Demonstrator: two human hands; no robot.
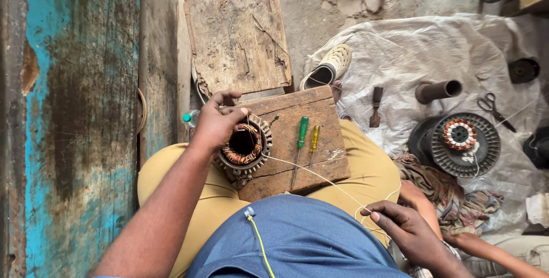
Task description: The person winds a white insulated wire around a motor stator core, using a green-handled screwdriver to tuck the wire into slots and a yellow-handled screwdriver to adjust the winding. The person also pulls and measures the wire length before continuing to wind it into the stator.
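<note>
Clearly I judge the motor stator [245, 148] on the lap board [311, 158] heavy and rigid, best gripped by its toothed rim where my left hand [216, 122] clamps it, while my right hand [400, 224], well apart, pinches the limp thread [320, 178]

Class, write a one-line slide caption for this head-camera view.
Left hand steadies a round copper-wound metal stator while right hand pulls pale thread.

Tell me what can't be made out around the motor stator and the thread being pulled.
Head view only:
- Stator near rim: covered by the left hand.
- Thread end: hidden in the right hand.
- Thread's attachment inside the windings: too fine to see.
- Green screwdriver tip: too small.
</note>
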